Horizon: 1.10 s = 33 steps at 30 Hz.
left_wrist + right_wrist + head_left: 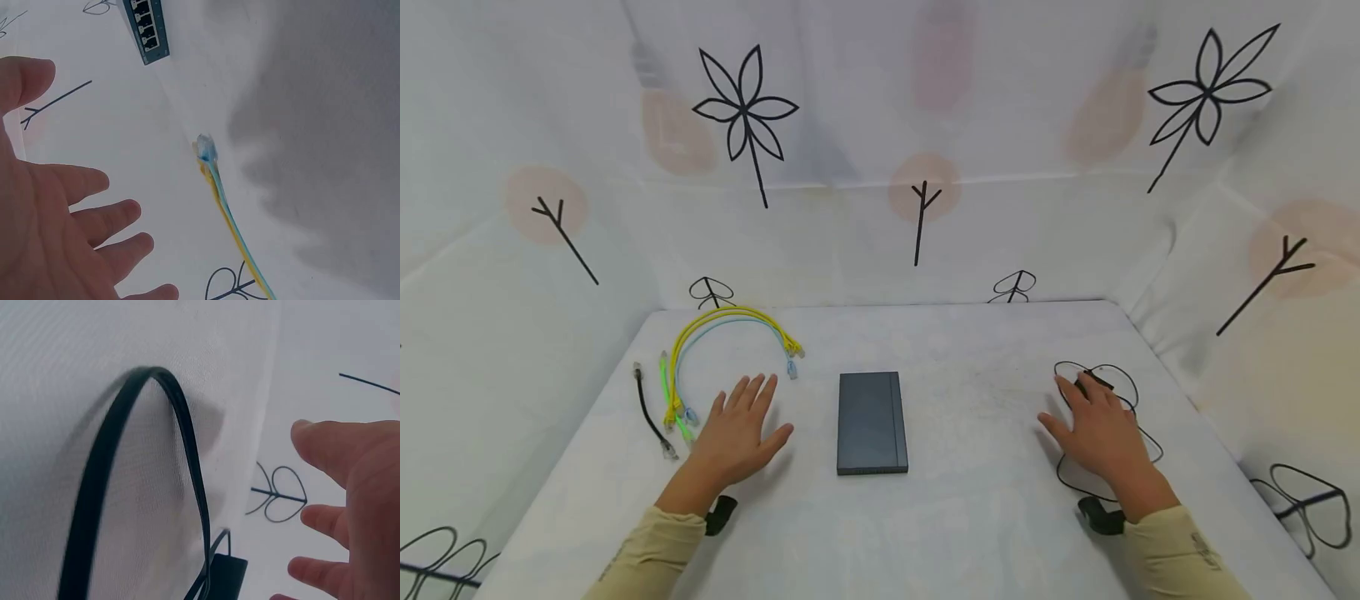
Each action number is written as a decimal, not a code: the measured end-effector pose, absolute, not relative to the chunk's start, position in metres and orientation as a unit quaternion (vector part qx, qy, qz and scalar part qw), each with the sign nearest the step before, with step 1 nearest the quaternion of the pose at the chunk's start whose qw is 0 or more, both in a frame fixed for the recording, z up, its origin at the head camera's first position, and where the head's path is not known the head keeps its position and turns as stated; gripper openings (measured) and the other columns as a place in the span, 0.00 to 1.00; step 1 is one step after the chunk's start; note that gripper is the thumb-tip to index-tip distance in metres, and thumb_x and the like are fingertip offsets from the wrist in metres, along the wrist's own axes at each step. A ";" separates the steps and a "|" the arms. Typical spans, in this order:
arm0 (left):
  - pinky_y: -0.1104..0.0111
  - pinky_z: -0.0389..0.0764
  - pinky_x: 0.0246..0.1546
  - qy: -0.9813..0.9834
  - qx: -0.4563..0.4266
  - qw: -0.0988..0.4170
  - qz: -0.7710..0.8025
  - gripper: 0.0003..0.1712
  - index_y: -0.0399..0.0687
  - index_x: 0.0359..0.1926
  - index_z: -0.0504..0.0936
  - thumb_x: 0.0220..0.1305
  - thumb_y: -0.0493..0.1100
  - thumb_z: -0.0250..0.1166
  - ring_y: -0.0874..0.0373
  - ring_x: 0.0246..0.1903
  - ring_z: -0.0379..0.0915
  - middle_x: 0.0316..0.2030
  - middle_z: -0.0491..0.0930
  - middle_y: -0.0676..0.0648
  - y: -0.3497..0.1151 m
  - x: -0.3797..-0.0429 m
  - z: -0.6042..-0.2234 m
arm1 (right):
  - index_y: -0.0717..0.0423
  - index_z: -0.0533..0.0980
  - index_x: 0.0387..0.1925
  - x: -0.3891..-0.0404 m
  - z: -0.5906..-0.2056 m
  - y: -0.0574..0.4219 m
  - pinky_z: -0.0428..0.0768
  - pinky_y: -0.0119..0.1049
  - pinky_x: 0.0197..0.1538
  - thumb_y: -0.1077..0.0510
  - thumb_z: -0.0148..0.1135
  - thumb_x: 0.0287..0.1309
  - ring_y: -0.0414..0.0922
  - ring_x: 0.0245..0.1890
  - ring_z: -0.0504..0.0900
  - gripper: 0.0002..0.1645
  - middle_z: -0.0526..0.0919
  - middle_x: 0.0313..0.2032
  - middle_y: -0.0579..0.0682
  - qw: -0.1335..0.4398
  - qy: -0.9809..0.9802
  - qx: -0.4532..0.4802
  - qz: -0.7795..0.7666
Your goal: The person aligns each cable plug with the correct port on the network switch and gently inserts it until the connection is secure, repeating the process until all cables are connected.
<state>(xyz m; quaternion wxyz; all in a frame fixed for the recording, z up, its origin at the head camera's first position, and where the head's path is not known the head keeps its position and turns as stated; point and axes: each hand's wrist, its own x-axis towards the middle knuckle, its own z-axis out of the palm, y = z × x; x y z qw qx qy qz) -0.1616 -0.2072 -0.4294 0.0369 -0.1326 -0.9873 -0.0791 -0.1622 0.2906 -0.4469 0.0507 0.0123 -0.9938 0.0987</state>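
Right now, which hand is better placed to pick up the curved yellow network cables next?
Probably left: the left hand is open near the yellow cables; the right hand is farther off, over the looped black cord.

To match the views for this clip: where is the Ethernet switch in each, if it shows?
Head: Ethernet switch just below centre, lying flat.
Left wrist: top edge, left of centre, ports showing, partly cut off.
Right wrist: not in it.
Shared landmark: black leaf drawings on the white backdrop, in all three.
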 end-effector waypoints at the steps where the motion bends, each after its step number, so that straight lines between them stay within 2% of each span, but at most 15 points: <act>1: 0.37 0.52 0.68 -0.987 -0.134 0.037 -0.080 0.44 0.44 0.75 0.55 0.66 0.63 0.54 0.37 0.73 0.49 0.72 0.58 0.37 -0.206 -0.161 -0.430 | 0.59 0.60 0.69 -0.162 -0.446 0.291 0.61 0.75 0.55 0.36 0.55 0.63 0.76 0.63 0.56 0.44 0.55 0.68 0.71 0.049 -0.994 0.012 0.098; 6: 0.37 0.53 0.67 -0.986 -0.139 0.037 -0.087 0.44 0.44 0.74 0.56 0.66 0.62 0.55 0.37 0.72 0.51 0.71 0.60 0.37 -0.201 -0.161 -0.431 | 0.59 0.59 0.69 -0.162 -0.442 0.295 0.67 0.73 0.51 0.41 0.57 0.62 0.78 0.59 0.61 0.42 0.56 0.67 0.72 0.038 -0.995 0.015 0.096; 17: 0.38 0.57 0.66 -0.982 -0.156 0.036 -0.096 0.44 0.48 0.74 0.58 0.64 0.63 0.58 0.39 0.71 0.54 0.70 0.62 0.38 -0.191 -0.159 -0.440 | 0.62 0.63 0.65 -0.161 -0.441 0.308 0.72 0.68 0.44 0.43 0.59 0.61 0.76 0.54 0.66 0.40 0.64 0.59 0.74 0.022 -0.995 0.002 0.102; 23: 0.39 0.58 0.67 -0.979 -0.172 0.030 -0.108 0.45 0.48 0.74 0.59 0.63 0.64 0.58 0.39 0.71 0.55 0.70 0.63 0.39 -0.185 -0.156 -0.441 | 0.62 0.64 0.64 -0.161 -0.443 0.313 0.73 0.68 0.45 0.43 0.57 0.61 0.76 0.53 0.67 0.37 0.64 0.58 0.76 0.008 -0.994 -0.011 0.105; 33: 0.41 0.58 0.67 -0.975 -0.184 0.018 -0.120 0.44 0.52 0.74 0.59 0.63 0.64 0.58 0.40 0.71 0.53 0.71 0.60 0.41 -0.174 -0.155 -0.444 | 0.67 0.65 0.62 -0.159 -0.438 0.319 0.72 0.68 0.47 0.42 0.56 0.63 0.77 0.54 0.66 0.38 0.64 0.58 0.79 -0.028 -0.994 -0.034 0.097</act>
